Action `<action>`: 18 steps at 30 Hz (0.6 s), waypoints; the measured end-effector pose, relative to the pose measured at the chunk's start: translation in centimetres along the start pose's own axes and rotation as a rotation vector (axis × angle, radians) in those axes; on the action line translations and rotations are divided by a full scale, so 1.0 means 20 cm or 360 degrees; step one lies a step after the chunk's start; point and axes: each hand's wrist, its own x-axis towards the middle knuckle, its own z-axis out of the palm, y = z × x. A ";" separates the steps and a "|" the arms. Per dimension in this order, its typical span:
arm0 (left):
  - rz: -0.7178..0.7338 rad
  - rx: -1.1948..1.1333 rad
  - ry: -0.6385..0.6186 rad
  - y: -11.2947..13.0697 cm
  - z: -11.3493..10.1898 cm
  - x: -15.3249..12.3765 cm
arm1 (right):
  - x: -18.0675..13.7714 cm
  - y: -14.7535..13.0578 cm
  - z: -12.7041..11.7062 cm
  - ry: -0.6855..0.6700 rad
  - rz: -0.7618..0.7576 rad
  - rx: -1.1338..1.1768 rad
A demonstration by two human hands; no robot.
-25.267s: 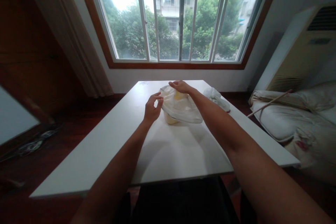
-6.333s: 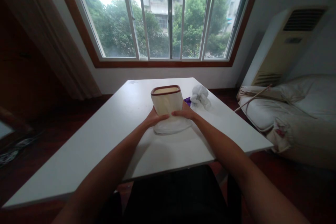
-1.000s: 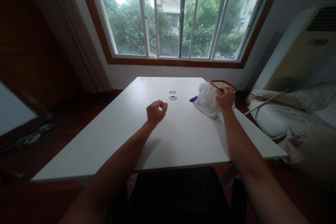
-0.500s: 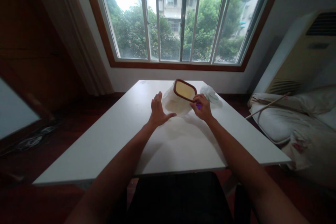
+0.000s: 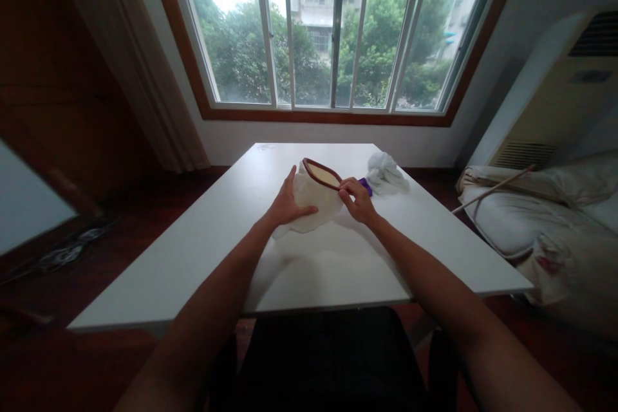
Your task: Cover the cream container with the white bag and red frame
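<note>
A tilted, rounded rectangular piece with a brown rim and a pale yellow face [image 5: 322,174] is raised over the white table [image 5: 212,238]. My right hand [image 5: 358,201] pinches its right corner between thumb and fingers. Below and around it bulges a thin, whitish, see-through plastic bag [image 5: 318,209]. Whether the piece is inside the bag or in front of it, I cannot tell. At the bag's left side is my left hand [image 5: 287,203], fingers stretched upward and thumb spread across the bag's front. Just behind my right hand lies a small purple item [image 5: 365,187], partly hidden.
A crumpled white bag [image 5: 385,172] sits at the table's back right. Beyond the table are a wide window [image 5: 333,32] and a curtain [image 5: 159,109] on the left. To the right, a covered couch [image 5: 512,212] bears a thin stick [image 5: 495,190].
The brown-rimmed piece has moved left and slightly down and tilted flatter, my right hand moving with it. My left hand has shifted a little left and toward me, against the bag. More purple shows.
</note>
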 end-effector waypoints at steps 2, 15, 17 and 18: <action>0.0049 0.0120 0.0063 0.03 0.00 0.00 | 0.00 0.01 -0.02 -0.0060 0.0027 -0.0069; 0.0156 0.0715 0.0259 0.08 0.08 0.00 | -0.01 -0.03 -0.05 -0.0256 0.0041 -0.0353; 0.0210 0.0697 0.0307 0.06 0.09 0.00 | -0.01 -0.03 -0.04 -0.0236 -0.0076 -0.0332; 0.0233 0.0688 0.0332 0.05 0.09 0.01 | -0.01 -0.03 -0.03 -0.0223 -0.0137 -0.0321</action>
